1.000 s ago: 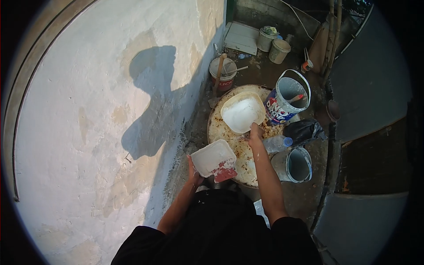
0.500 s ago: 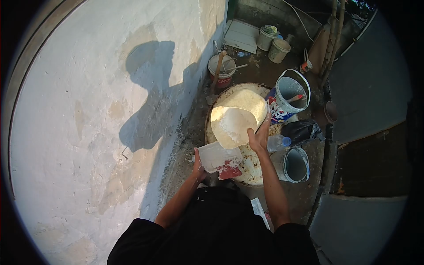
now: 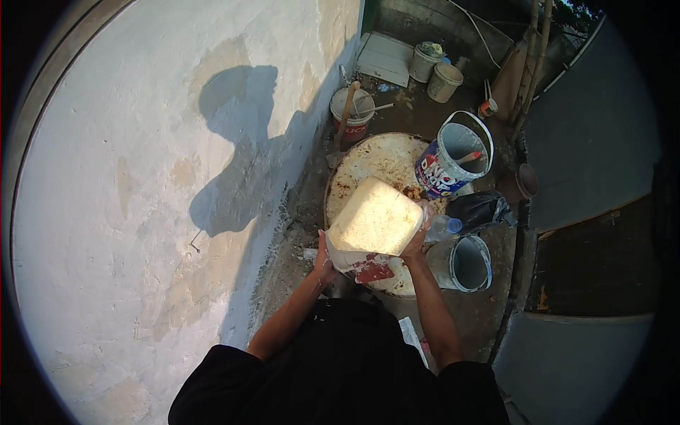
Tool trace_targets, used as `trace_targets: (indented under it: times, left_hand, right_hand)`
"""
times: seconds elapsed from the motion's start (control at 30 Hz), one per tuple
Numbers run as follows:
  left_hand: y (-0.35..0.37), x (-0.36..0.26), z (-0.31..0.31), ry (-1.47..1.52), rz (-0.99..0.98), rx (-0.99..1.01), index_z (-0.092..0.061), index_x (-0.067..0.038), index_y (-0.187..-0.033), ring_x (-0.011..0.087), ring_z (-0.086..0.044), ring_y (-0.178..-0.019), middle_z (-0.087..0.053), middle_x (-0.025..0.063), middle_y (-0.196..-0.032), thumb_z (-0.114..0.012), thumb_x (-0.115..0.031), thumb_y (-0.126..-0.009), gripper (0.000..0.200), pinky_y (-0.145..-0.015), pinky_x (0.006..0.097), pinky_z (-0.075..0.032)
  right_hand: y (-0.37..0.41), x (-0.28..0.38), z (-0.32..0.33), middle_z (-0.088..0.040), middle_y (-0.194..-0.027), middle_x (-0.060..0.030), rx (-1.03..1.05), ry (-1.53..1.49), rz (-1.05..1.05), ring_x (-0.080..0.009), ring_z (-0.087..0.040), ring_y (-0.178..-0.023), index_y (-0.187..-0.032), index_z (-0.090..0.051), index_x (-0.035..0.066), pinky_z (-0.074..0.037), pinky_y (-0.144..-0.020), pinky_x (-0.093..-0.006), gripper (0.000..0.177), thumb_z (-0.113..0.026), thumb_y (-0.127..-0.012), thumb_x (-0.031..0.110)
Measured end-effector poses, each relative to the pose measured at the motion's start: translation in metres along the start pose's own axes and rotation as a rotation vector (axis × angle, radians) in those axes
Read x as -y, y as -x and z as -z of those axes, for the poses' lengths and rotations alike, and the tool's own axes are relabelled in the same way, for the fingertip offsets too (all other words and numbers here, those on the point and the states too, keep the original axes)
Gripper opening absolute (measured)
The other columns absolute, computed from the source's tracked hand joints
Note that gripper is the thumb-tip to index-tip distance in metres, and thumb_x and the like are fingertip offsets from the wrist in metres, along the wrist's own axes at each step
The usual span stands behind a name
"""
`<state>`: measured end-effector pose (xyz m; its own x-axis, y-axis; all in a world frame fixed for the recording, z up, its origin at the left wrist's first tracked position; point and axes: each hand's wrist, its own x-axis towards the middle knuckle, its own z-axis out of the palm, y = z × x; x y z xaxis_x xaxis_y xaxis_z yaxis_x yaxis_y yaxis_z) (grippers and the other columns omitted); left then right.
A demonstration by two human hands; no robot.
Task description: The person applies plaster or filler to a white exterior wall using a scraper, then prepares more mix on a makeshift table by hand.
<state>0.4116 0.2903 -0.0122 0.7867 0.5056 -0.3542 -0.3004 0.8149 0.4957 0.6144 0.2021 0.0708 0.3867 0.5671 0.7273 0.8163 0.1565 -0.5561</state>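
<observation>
My right hand (image 3: 416,237) grips the right side of a cream plastic tub (image 3: 375,212), tilted so that its sunlit outer base faces up. Right under its near edge is a white-smeared flat piece with a red patch (image 3: 373,269), perhaps a plastering board. My left hand (image 3: 323,264) is closed around the left side of that piece, fingertips right at the tub's corner. The tub covers most of the piece and whatever lies between the two. Both are held above a round, stained tabletop (image 3: 354,159).
A paint bucket (image 3: 453,159) with a red-handled tool stands on the round top. Beside it are a water bottle (image 3: 444,227), a black bag (image 3: 478,211) and a grey bucket (image 3: 469,263). A patchy wall (image 3: 142,212) rises on the left. Further buckets (image 3: 432,71) stand behind.
The tub in my right hand has tipped over and come down toward me, over the piece in my left hand. Its smeared inside no longer shows; its base does.
</observation>
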Motion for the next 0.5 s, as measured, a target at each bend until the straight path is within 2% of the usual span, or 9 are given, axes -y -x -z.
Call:
trace_targets:
  times: [0.07, 0.13, 0.27, 0.37, 0.5]
  left_hand:
    - [-0.005, 0.003, 0.009, 0.071, 0.022, 0.057, -0.029, -0.006, -0.148, 0.0301, -0.043, -0.133, -0.040, 0.0142, -0.147, -0.025, -0.069, -0.094, 0.082, -0.110, 0.0445, -0.035]
    - [-0.001, -0.001, 0.004, 0.077, 0.046, 0.022, -0.030, -0.006, -0.148, 0.0303, -0.043, -0.132, -0.041, 0.0145, -0.147, -0.024, -0.068, -0.095, 0.082, -0.110, 0.0446, -0.035]
    - [-0.005, 0.000, 0.006, 0.071, 0.052, 0.037, -0.030, -0.011, -0.148, 0.0326, -0.047, -0.129, -0.043, 0.0144, -0.145, -0.022, -0.068, -0.095, 0.078, -0.108, 0.0508, -0.038]
    - [0.000, -0.003, -0.002, 0.017, 0.011, 0.025, -0.031, -0.011, -0.148, 0.0335, -0.048, -0.129, -0.043, 0.0150, -0.145, -0.023, -0.069, -0.094, 0.079, -0.108, 0.0511, -0.038]
    - [-0.001, -0.004, 0.002, 0.055, 0.051, 0.021, -0.032, -0.010, -0.147, 0.0335, -0.048, -0.128, -0.045, 0.0150, -0.144, -0.023, -0.069, -0.094, 0.079, -0.108, 0.0509, -0.039]
  right_hand:
    - [0.011, -0.013, -0.005, -0.044, -0.115, -0.0170, -0.042, -0.078, -0.037, -0.0279, -0.048, -0.104, -0.126, -0.039, 0.001, -0.041, -0.090, -0.0422, 0.080, -0.078, -0.070, 0.041]
    - [0.016, -0.020, -0.008, -0.042, -0.121, -0.0236, -0.102, -0.125, -0.012, -0.0387, -0.045, -0.110, -0.132, -0.038, -0.001, -0.039, -0.092, -0.0507, 0.098, -0.081, -0.061, 0.051]
    - [0.033, -0.036, -0.015, -0.039, -0.123, -0.0212, -0.096, -0.237, -0.071, -0.0363, -0.046, -0.112, -0.137, -0.033, 0.002, -0.041, -0.093, -0.0494, 0.102, -0.084, -0.060, 0.046]
    - [0.031, -0.035, -0.013, -0.038, -0.123, -0.0195, -0.067, -0.143, -0.001, -0.0356, -0.047, -0.112, -0.139, -0.032, 0.003, -0.042, -0.093, -0.0490, 0.106, -0.086, -0.058, 0.045]
    - [0.014, -0.023, -0.009, -0.038, -0.122, -0.0186, -0.052, -0.118, 0.086, -0.0362, -0.047, -0.112, -0.138, -0.035, 0.004, -0.043, -0.091, -0.0491, 0.107, -0.088, -0.055, 0.045]
